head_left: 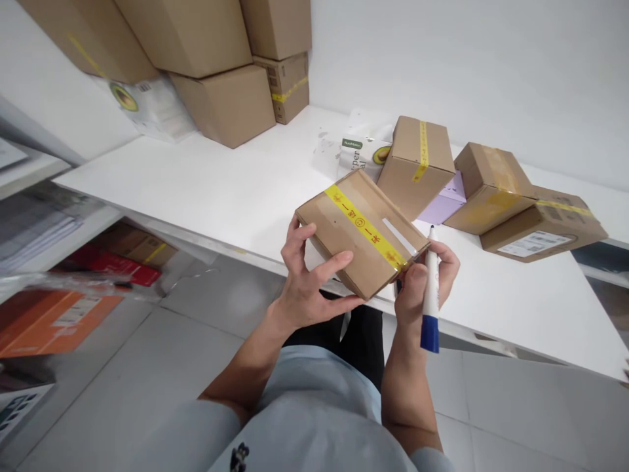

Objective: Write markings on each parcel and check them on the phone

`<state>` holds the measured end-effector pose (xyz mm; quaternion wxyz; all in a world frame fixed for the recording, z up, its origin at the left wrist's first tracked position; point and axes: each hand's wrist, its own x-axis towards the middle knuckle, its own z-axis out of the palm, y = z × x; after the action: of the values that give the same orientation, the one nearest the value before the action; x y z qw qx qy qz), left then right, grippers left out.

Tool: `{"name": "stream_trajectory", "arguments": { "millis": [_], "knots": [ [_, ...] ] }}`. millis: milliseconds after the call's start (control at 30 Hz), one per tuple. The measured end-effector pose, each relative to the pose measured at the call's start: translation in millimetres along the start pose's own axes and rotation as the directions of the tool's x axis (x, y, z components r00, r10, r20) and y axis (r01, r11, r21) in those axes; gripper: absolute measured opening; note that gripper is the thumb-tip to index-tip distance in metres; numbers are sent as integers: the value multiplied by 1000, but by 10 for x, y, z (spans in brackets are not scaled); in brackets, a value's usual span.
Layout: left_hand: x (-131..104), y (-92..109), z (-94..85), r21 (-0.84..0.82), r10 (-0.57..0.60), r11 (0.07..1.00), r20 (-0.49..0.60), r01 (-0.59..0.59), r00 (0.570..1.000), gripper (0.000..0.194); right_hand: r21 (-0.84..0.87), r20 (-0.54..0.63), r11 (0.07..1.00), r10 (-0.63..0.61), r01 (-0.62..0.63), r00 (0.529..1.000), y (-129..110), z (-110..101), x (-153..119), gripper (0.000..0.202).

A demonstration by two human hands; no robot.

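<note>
A small cardboard box with yellow printed tape across its top is held tilted above the front part of the table. My left hand grips its left side and near edge, fingers wrapped around it. My right hand is closed at the box's right corner. Between its fingers is a white marker, dark tip up and blue cap at the lower end. Some of the right fingertips are hidden behind the box and the marker. A pale strip lies beside the yellow tape.
The white table runs along a white wall. Large cartons are stacked back left. Several taped boxes, a purple box and an avocado-print package sit to the right. An orange box is low on the left.
</note>
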<state>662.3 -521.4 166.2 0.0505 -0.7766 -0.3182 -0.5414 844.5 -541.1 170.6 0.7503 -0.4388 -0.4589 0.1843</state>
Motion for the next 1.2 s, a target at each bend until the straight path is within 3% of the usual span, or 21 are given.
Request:
{"name": "stream_trajectory", "arguments": {
  "millis": [133, 233, 367, 433, 667, 933, 1200],
  "knots": [
    [-54, -10, -30, -12, 27, 1000, -23, -27, 999, 74, -35, 7, 999, -29, 30, 1000, -65, 15, -30, 48],
    [-75, -26, -40, -83, 47, 995, -92, -55, 995, 61, 14, 27, 996, -85, 85, 996, -103, -6, -43, 47],
    [-121, -18, -20, -208, -83, 978, -232, 34, 969, 63, 63, 90, 982, -182, 177, 979, -37, -38, -8, 51],
    [-182, -18, 2, -213, -155, 972, -249, 102, 956, 67, 75, 142, 980, -194, 185, 971, 60, -51, 21, 51],
    [-460, -53, 107, -294, -336, 915, -176, 276, 925, 65, 50, 238, 999, -9, -3, 971, 477, -34, 10, 54],
    [-466, -72, 147, -156, -339, 937, -191, 313, 921, 51, 31, 169, 997, 61, -67, 984, 750, -24, -55, 55],
    [-355, -30, 152, 46, -210, 974, -195, 223, 958, 40, 14, 172, 999, 46, -49, 984, 826, -45, -56, 54]
  ]
}}
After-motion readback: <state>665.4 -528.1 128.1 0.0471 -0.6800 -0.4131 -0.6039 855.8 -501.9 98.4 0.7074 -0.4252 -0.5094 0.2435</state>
